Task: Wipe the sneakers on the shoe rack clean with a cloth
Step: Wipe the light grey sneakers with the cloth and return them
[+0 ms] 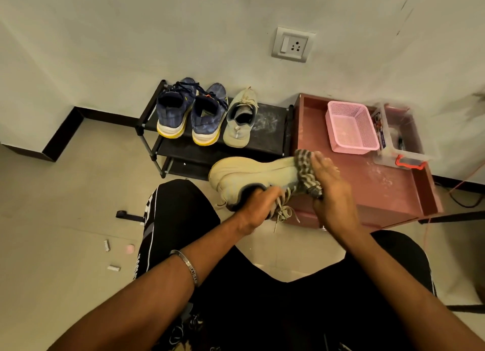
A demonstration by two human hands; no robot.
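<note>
Sneaker [252, 174] in beige lies on its side in front of you, sole turned toward the rack [265, 140], held above the floor between your knees. Your left hand [258, 206] grips it at the collar, fingers curled into the opening, with the laces [284, 211] hanging loose just below. Your right hand [329, 185] presses a checked cloth [305, 172] against the toe, fingers wrapped round the cloth so that it covers the tip of the shoe.

On the top shelf of the rack stand a blue pair [191, 111] with yellow-edged soles, heels toward you, and just right of them the second beige sneaker [240, 119], also heel toward you. White dust marks the bare shelf to its right.

Beside the rack sits a reddish table [367, 182] carrying a pink basket [351, 126] and, near it, a clear box [404, 140] with a red clip. A socket [291, 44] is on the wall above.
</note>
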